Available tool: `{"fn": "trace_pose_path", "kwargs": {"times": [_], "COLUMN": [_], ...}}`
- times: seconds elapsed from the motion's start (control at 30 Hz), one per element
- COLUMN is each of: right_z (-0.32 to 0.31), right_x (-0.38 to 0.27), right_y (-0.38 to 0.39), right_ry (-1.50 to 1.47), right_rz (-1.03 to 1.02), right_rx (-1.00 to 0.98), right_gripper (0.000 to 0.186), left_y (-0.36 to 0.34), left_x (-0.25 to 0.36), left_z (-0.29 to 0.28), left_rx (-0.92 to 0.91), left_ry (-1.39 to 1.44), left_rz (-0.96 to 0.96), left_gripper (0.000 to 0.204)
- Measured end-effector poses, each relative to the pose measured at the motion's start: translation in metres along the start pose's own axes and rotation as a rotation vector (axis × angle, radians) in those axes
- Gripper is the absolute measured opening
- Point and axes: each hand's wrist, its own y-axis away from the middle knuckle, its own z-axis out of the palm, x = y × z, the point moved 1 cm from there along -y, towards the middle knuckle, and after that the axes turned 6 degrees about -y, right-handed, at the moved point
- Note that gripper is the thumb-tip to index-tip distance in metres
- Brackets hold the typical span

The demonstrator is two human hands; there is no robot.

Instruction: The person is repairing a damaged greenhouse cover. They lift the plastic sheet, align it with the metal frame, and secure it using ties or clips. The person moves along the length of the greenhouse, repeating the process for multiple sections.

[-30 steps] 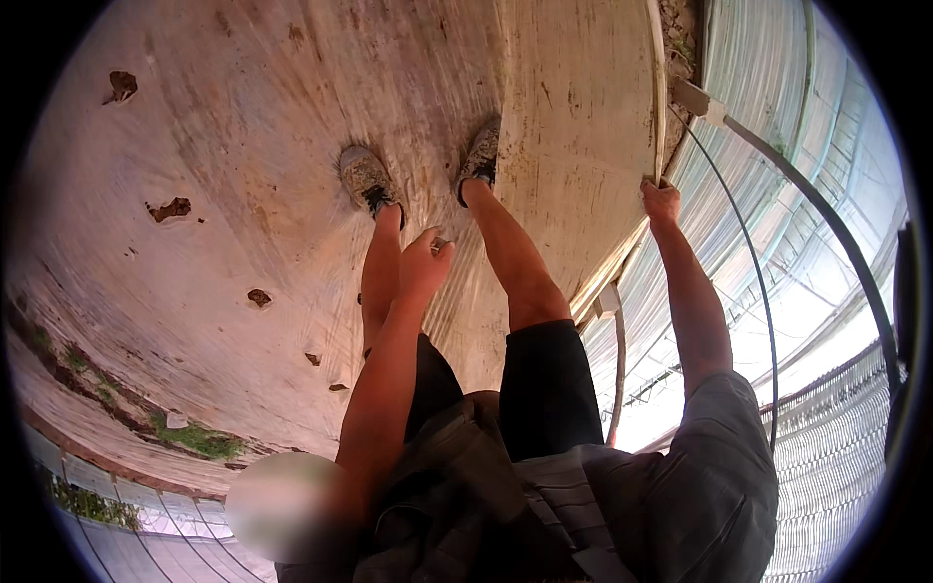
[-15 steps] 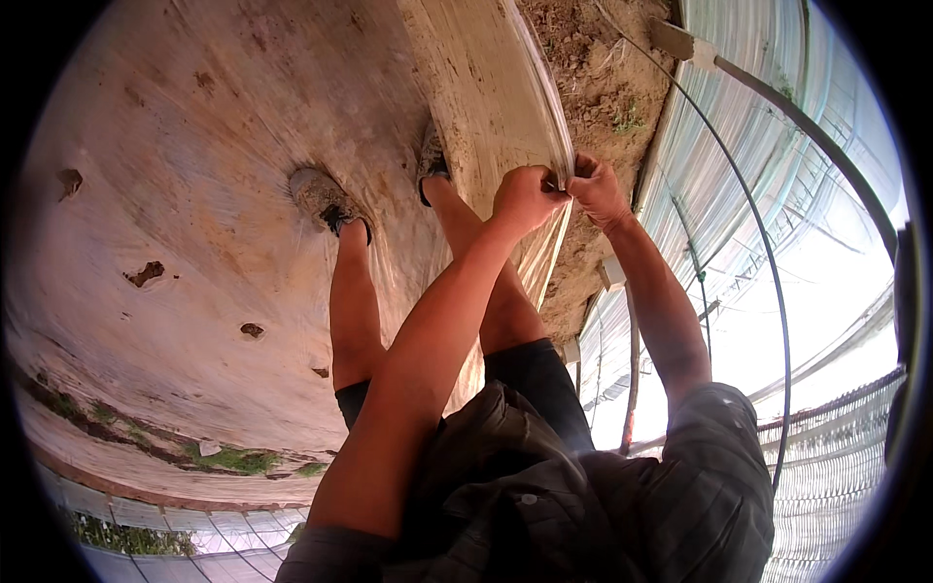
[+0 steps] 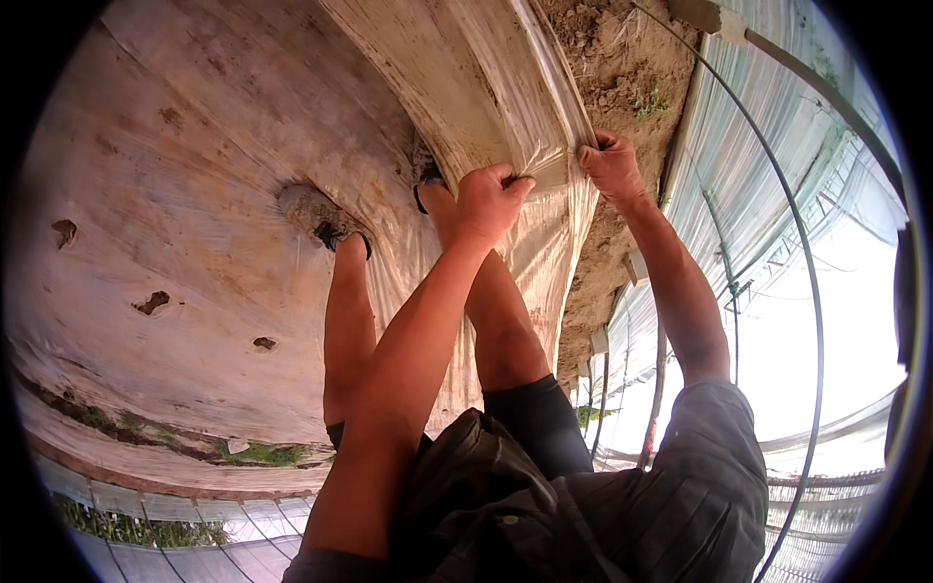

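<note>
A wide dirty plastic sheet [image 3: 194, 214] covers the ground under my feet. Its right edge [image 3: 530, 126] is lifted and folded into a ridge. My left hand [image 3: 491, 199] grips that raised edge at the middle of the view. My right hand [image 3: 610, 165] grips the same edge a little farther right, next to the bare soil. My left shoe [image 3: 316, 216] stands on the sheet; my right foot is partly hidden under the lifted plastic.
Bare brown soil [image 3: 622, 78] runs along the right of the sheet. Curved metal hoops [image 3: 807, 243] and a plastic greenhouse wall rise at the right. Small holes [image 3: 153, 302] dot the sheet, and weeds [image 3: 253, 452] grow along its near edge.
My view swung right and both hands went from apart to the sheet's right edge, closed on it and lifted it; the edge now stands higher than half a second ago.
</note>
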Motion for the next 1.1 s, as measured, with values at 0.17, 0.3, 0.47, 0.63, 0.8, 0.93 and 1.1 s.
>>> {"fn": "trace_pose_path", "kwargs": {"times": [0.17, 0.3, 0.47, 0.63, 0.8, 0.93, 1.1], "right_z": [-0.009, 0.019, 0.042, -0.017, -0.061, -0.092, -0.121], "right_x": [0.017, 0.021, -0.016, 0.010, 0.015, 0.010, 0.005], "right_y": [-0.032, -0.039, -0.036, -0.072, -0.092, -0.102, -0.106], "right_ry": [-0.046, -0.269, 0.640, 0.644, 0.718, 0.791, 0.667], "right_rz": [-0.082, 0.166, 0.015, -0.084, -0.158, -0.094, 0.003], "right_rx": [0.091, 0.126, 0.049, 0.341, 0.473, 0.513, 0.544], "right_gripper": [0.012, 0.027, 0.029, 0.019, 0.022, 0.025, 0.026], "left_y": [-0.021, -0.020, -0.008, -0.006, -0.007, -0.011, -0.015], "left_x": [-0.018, -0.012, -0.004, -0.019, 0.006, 0.012, 0.018], "left_z": [0.031, 0.032, 0.025, 0.041, 0.034, 0.035, 0.042], "left_rx": [0.016, 0.024, 0.094, 0.113, 0.148, 0.151, 0.171], "left_ry": [0.214, 0.153, 0.152, 0.273, 0.088, 0.034, -0.004], "left_rz": [0.050, 0.053, 0.054, 0.048, 0.068, 0.070, 0.076], "left_gripper": [0.029, 0.026, 0.035, 0.036, 0.036, 0.034, 0.030]}}
